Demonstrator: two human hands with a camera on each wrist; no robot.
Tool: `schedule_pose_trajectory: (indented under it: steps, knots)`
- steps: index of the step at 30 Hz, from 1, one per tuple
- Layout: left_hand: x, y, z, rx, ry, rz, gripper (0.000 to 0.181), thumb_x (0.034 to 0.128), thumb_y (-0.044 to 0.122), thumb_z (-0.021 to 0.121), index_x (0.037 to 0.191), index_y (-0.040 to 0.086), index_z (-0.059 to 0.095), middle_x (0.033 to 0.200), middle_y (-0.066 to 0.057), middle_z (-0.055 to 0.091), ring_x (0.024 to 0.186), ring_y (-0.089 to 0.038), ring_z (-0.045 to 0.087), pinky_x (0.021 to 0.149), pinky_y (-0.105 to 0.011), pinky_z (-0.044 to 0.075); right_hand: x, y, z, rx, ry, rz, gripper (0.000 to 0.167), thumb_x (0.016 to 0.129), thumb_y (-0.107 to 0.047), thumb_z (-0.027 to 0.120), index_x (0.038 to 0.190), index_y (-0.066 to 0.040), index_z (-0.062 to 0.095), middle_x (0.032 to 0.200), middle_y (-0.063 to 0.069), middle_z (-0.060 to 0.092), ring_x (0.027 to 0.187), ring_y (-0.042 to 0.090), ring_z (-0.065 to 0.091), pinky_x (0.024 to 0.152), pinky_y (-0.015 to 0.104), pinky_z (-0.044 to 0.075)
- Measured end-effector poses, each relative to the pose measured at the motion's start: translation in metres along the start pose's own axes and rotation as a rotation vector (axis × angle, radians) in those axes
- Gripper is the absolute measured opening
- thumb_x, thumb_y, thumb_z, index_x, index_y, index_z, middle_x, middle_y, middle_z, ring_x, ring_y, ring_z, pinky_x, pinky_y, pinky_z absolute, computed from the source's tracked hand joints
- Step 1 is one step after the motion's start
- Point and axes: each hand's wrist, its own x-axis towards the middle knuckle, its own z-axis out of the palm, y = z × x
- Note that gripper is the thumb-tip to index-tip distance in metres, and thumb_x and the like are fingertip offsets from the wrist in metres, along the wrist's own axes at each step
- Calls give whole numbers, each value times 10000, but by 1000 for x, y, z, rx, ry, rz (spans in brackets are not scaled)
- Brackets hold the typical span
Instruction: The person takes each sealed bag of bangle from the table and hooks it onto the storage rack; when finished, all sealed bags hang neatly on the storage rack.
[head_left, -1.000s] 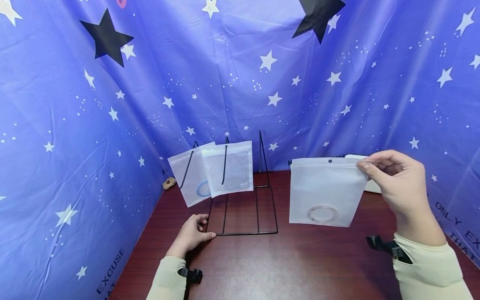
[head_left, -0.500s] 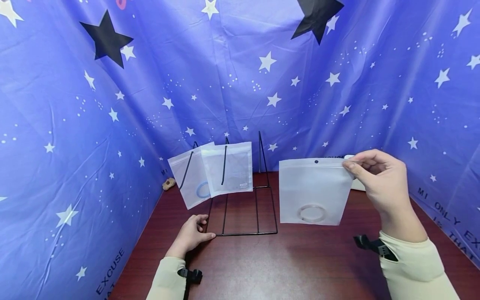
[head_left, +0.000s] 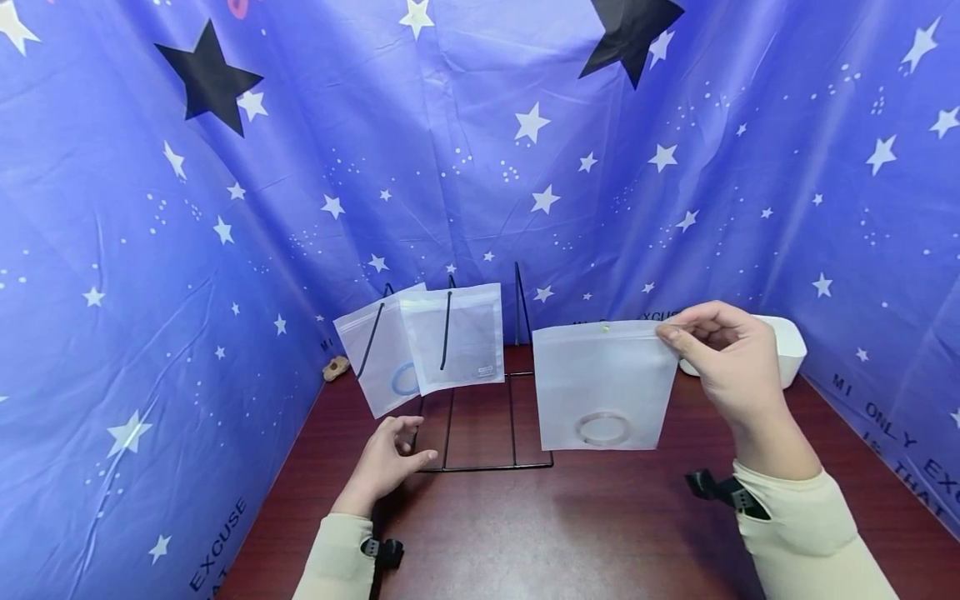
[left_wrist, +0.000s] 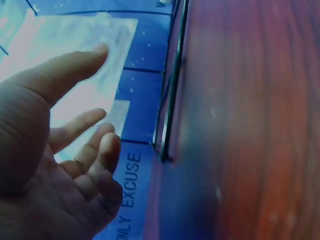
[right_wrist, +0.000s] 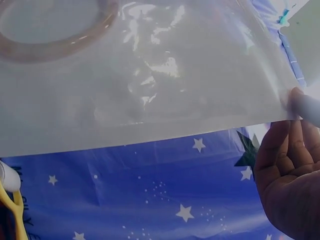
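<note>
My right hand (head_left: 738,367) pinches the upper right corner of a frosted zip bag (head_left: 607,375), which hangs upright right of a black wire rack (head_left: 512,417). A pale brownish ring (right_wrist: 55,51) lies low inside it; a small hang hole shows at its top middle. My left hand (head_left: 381,462) is beside the rack's front left corner, fingers loosely bent and holding nothing; the left wrist view shows it apart from the wire. Two more bags hang on the rack's prongs: a tilted left bag (head_left: 367,333) with a blue ring (head_left: 395,380), and a middle bag (head_left: 472,325) with a small label.
The rack's right prong (head_left: 517,300) carries no bag. A white container (head_left: 787,350) stands behind my right hand. A small beige object (head_left: 336,367) lies at the table's back left. Starry blue cloth (head_left: 585,208) surrounds the dark red table (head_left: 540,533).
My right hand has carried the bag leftward, closer to the rack, uncovering more of the white container. My left thumb has lifted off the rack's front corner.
</note>
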Motion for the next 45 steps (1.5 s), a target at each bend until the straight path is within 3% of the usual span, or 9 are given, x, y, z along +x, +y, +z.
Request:
schedule_pose_trajectory:
  steps: [5, 9, 12, 17, 25, 28, 33, 40, 45]
  knots:
    - [0, 16, 3, -74, 2, 78, 588, 799, 266, 940, 1324, 171, 695, 1171, -143, 650, 905, -268, 641, 801, -399, 531, -1, 5, 8, -38, -13, 14, 104, 863, 203, 729, 946, 198, 666, 823, 73, 762, 628, 111, 620, 543, 187, 448]
    - [1, 29, 9, -132, -15, 138, 528, 827, 250, 922, 1303, 242, 695, 1178, -90, 668, 955, -286, 670, 869, -480, 543, -1, 9, 15, -37, -39, 8, 107, 863, 201, 731, 950, 188, 670, 849, 71, 770, 717, 124, 687, 630, 195, 505]
    - [1, 41, 13, -162, -28, 177, 493, 845, 252, 909, 1290, 257, 697, 1174, -23, 680, 974, -293, 687, 873, -457, 558, -1, 13, 19, -43, -49, 9, 105, 867, 186, 738, 951, 181, 676, 847, 73, 769, 710, 120, 678, 627, 195, 500]
    - [1, 58, 19, -198, -52, 215, 463, 865, 260, 893, 1284, 278, 697, 1206, 41, 693, 989, -350, 697, 790, -374, 567, -2, 17, 27, -48, -61, 10, 112, 876, 138, 766, 956, 165, 692, 839, 85, 767, 679, 112, 647, 611, 197, 486]
    - [2, 77, 32, -241, -86, 260, 446, 887, 245, 872, 1295, 269, 691, 1225, 9, 711, 993, -369, 696, 778, -464, 553, -3, 24, 39, -16, -88, 7, 137, 881, 102, 785, 958, 162, 690, 861, 127, 772, 710, 118, 675, 637, 202, 511]
    - [3, 82, 36, -240, -96, 265, 448, 893, 260, 867, 1304, 254, 690, 1248, -10, 712, 1002, -306, 709, 799, -443, 559, -4, 26, 44, -21, -86, 10, 124, 877, 124, 775, 964, 156, 692, 863, 110, 775, 708, 117, 676, 633, 202, 509]
    - [3, 89, 43, -234, -89, 266, 405, 892, 281, 866, 1263, 226, 714, 1085, 50, 747, 928, -154, 717, 779, -390, 565, -5, 30, 51, -22, -90, 26, 111, 876, 149, 758, 963, 150, 689, 874, 74, 783, 727, 116, 693, 635, 200, 514]
    - [1, 93, 52, -262, -57, 265, 184, 895, 226, 862, 1041, 200, 754, 880, 78, 737, 812, -130, 695, 712, -323, 555, -6, 35, 61, 4, -99, 29, 115, 878, 150, 754, 967, 155, 682, 891, 52, 785, 771, 107, 713, 664, 199, 529]
    - [1, 92, 55, -272, -10, 301, 93, 879, 115, 861, 891, 151, 775, 800, 87, 699, 688, -138, 639, 628, -323, 543, -8, 37, 66, -25, -104, 51, 120, 877, 132, 768, 973, 135, 697, 886, 32, 783, 771, 101, 706, 662, 198, 523]
